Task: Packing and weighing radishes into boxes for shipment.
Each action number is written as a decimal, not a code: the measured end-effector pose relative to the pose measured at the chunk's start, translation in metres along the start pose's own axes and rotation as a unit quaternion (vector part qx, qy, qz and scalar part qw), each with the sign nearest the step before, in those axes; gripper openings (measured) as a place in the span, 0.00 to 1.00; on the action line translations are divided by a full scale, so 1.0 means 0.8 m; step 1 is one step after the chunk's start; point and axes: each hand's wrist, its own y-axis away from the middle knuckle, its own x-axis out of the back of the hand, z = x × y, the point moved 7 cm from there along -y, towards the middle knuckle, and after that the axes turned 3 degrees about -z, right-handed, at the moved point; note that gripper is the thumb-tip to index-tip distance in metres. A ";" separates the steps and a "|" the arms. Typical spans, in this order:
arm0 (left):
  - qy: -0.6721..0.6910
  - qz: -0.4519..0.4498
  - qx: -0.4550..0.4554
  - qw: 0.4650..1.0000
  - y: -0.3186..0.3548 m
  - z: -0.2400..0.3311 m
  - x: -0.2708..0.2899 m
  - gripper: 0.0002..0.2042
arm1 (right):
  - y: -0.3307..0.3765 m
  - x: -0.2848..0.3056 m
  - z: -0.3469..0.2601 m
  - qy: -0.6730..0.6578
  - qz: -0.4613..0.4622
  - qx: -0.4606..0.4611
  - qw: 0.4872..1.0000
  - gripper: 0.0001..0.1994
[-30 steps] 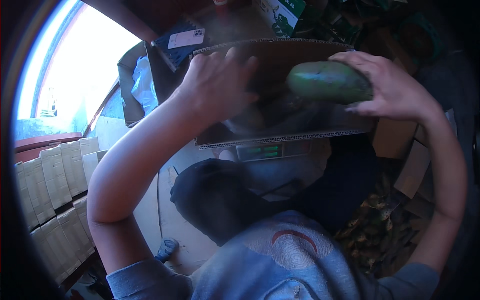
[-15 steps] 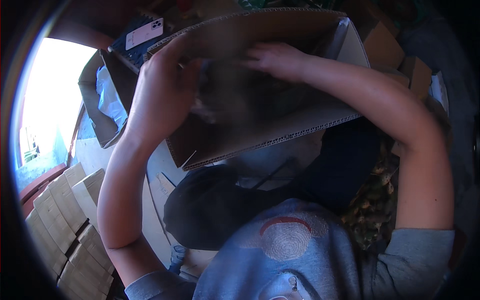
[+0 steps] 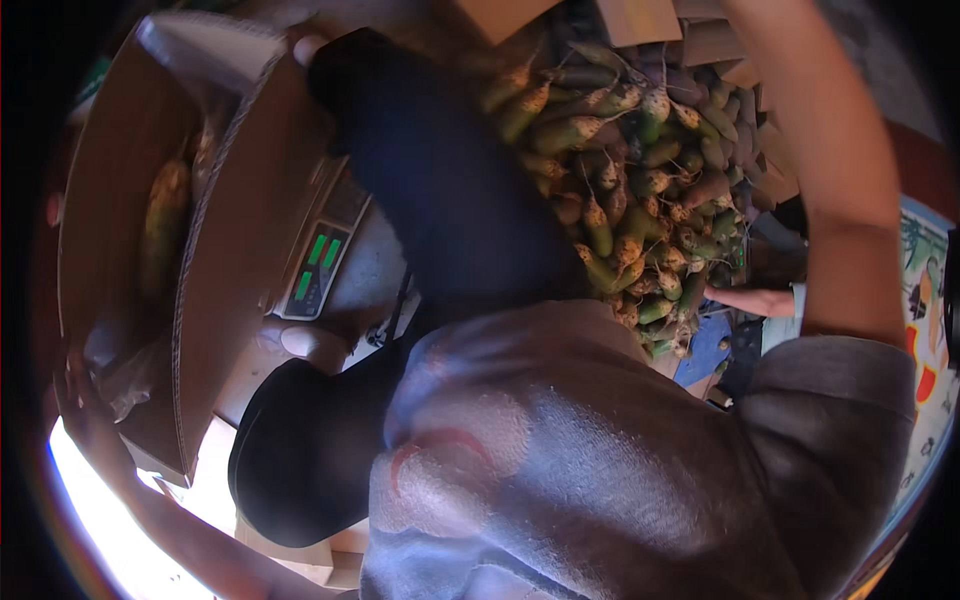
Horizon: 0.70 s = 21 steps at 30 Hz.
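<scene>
An open cardboard box (image 3: 215,260) stands at the left. In it lie a long green-and-tan radish (image 3: 163,225) and some clear plastic film (image 3: 125,380). At the box's near left corner is my left hand (image 3: 88,415), dim and against the cardboard; its grip cannot be made out. My right arm reaches up past the top edge at the right, and that hand is out of the picture. A large heap of green radishes (image 3: 640,200), soil-stained and with thin roots, lies beyond my leg, nearest to my right arm.
Beside the box, a weighing scale (image 3: 318,272) shows lit green digits. Another person's hand (image 3: 745,299) touches the heap's right edge. Cardboard boxes (image 3: 640,20) stand behind the heap. A colourful printed sheet (image 3: 925,300) is at the far right.
My view has swung right, so the box now sits at the left and the radish heap shows. Both hands were in the box; my right has left it, and my left is at its corner.
</scene>
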 end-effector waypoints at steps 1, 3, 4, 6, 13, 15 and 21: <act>0.011 -0.001 -0.025 1.000 -0.011 0.017 -0.009 0.23 | 0.075 0.036 0.011 0.088 0.022 0.024 0.996 0.15; -0.004 0.035 0.065 0.997 -0.007 0.009 0.024 0.23 | 0.267 0.064 0.131 0.102 0.072 -0.089 0.988 0.16; -0.026 0.035 0.054 0.998 -0.014 0.001 0.041 0.22 | 0.353 0.053 0.186 0.102 0.109 -0.213 0.966 0.18; 0.047 0.031 0.002 0.998 -0.026 -0.051 0.069 0.26 | 0.493 -0.024 0.260 0.005 0.117 -0.447 0.887 0.19; -0.011 0.070 -0.208 0.976 0.002 0.123 0.016 0.33 | 0.839 -0.344 0.310 -0.099 -0.034 -0.686 0.720 0.45; -0.045 0.070 -0.191 0.978 0.028 0.156 0.036 0.32 | 0.747 -0.377 0.263 -0.056 -0.031 -0.714 0.697 0.44; -0.028 0.047 -0.190 0.980 0.009 0.248 -0.021 0.30 | 0.690 -0.446 0.184 0.064 -0.106 -0.641 0.758 0.35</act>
